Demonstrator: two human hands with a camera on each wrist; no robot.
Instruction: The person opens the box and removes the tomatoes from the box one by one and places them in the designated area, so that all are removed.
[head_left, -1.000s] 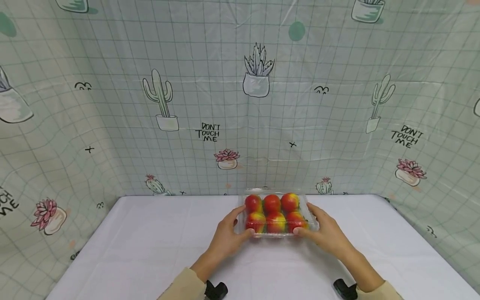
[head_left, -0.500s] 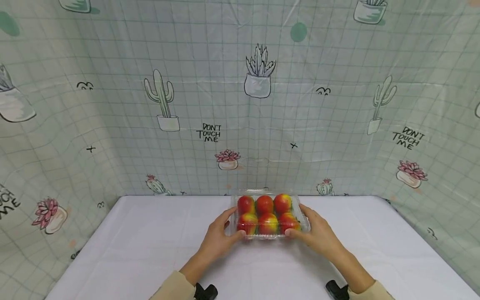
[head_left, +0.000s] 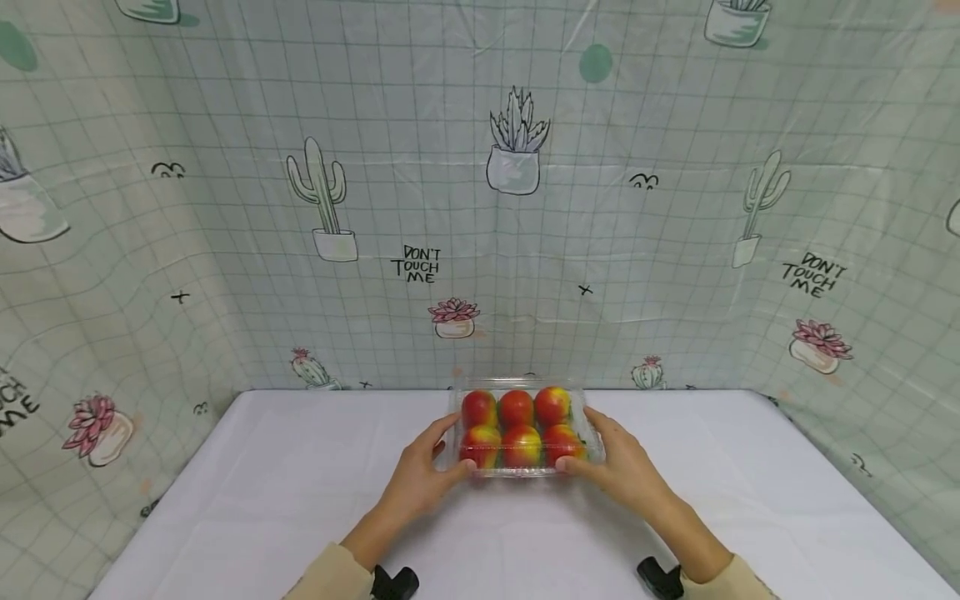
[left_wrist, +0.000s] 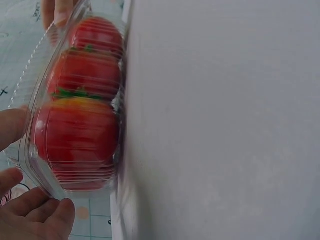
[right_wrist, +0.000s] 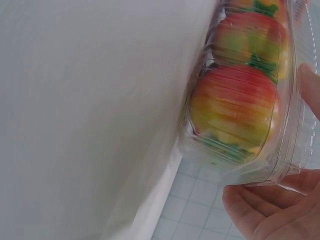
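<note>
A clear plastic clamshell box [head_left: 517, 472] sits at the far part of the table, its lid down. Several red and yellow fruits [head_left: 521, 446] with green leafy tops, much like tomatoes, fill it in two rows. My left hand [head_left: 422, 477] grips the box's left end, thumb at the front edge and fingers along the side. On the opposite end, my right hand [head_left: 628, 477] holds it the same way. In the left wrist view the left fingertips [left_wrist: 62, 212] press the box's corner. The right fingers [right_wrist: 245, 205] touch the lower corner in the right wrist view.
A white cloth covers the table [head_left: 285, 492]. Behind and along both sides hangs a grid-patterned curtain [head_left: 525, 275] printed with cactus drawings, close behind the box. Black wrist straps or mounts [head_left: 660, 578] show at both wrists.
Both hands have moved the box with its fruits a little to the left along the table, in steady steps. Their hold on its two ends looks the same.
</note>
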